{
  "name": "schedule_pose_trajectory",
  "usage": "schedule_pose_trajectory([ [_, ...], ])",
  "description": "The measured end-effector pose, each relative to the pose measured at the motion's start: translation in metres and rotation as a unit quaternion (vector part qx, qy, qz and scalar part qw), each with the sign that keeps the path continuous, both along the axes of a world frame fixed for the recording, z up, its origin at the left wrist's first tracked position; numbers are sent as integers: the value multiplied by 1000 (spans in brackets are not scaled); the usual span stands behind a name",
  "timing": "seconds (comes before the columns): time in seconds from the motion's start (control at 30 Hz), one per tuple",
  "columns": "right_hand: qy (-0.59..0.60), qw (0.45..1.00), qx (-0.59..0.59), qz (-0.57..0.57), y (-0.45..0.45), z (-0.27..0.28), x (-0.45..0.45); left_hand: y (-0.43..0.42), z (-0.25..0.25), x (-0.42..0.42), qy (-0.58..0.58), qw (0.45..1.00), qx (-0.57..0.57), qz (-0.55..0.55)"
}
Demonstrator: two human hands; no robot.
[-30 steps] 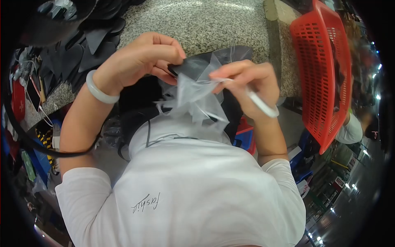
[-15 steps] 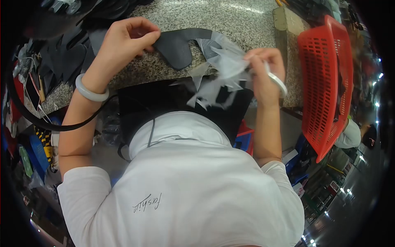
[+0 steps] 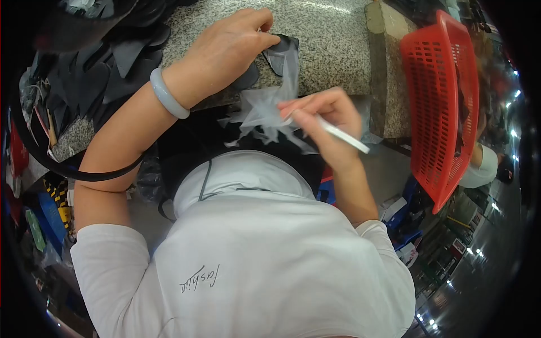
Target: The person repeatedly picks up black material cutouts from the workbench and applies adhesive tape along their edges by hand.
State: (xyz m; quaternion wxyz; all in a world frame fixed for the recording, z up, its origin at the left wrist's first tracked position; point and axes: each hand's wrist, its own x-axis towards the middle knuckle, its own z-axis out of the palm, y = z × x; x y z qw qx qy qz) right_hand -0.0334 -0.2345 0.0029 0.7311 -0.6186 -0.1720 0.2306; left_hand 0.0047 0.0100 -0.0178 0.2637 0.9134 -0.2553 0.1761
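Observation:
My left hand, with a pale bangle on its wrist, is closed at the fingertips on a curved dark grey sheet piece at the table's front edge. Much of that piece is hidden under the hand. A crumpled, torn clear film hangs from the piece's right end over the edge. My right hand, slightly blurred, pinches the film between thumb and fingers. Along the same palm lies a slim white stick-like tool, its end pointing down to the right.
Many dark cut pieces are heaped on the left of the speckled stone table. A stone block stands at the right, beside a red perforated basket. A black cable loops by my left arm. Another person's sleeve shows far right.
My left hand has moved right along the dark piece towards its film-covered end. My right hand has come left and down with the film, which now stretches down from the piece.

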Motion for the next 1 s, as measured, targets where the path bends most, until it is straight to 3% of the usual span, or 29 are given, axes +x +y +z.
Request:
schedule_pose_trajectory([
  [0.1,122,992,-10,30,3,0,-19,-4,7,-4,1,999,30,19],
  [0.27,186,979,-7,81,-20,6,-29,-5,8,-3,-15,999,37,17],
  [0.47,300,928,46,218,-48,25,-42,-5,2,-1,-8,998,33,56],
  [0.5,296,929,45,219,-50,24,-41,-5,0,-3,-11,998,33,57],
  [0.57,179,978,-40,104,-51,18,-37,-6,-3,-10,8,997,27,77],
  [0.67,55,992,-72,85,-57,21,-19,-5,-1,-25,-46,997,38,57],
  [0.73,32,994,-84,66,-50,24,-15,1,5,-41,-14,997,63,49],
  [0.87,-64,989,-113,68,-36,24,-2,24,18,-72,70,986,118,-93],
  [0.9,-60,990,-107,68,-33,18,3,31,13,-76,61,982,138,-111],
  [0.93,-46,992,-100,64,-26,20,5,39,-1,-80,-23,987,108,-118],
  [1.0,-49,990,-122,58,-18,17,8,48,12,-87,-33,983,47,-173],
])
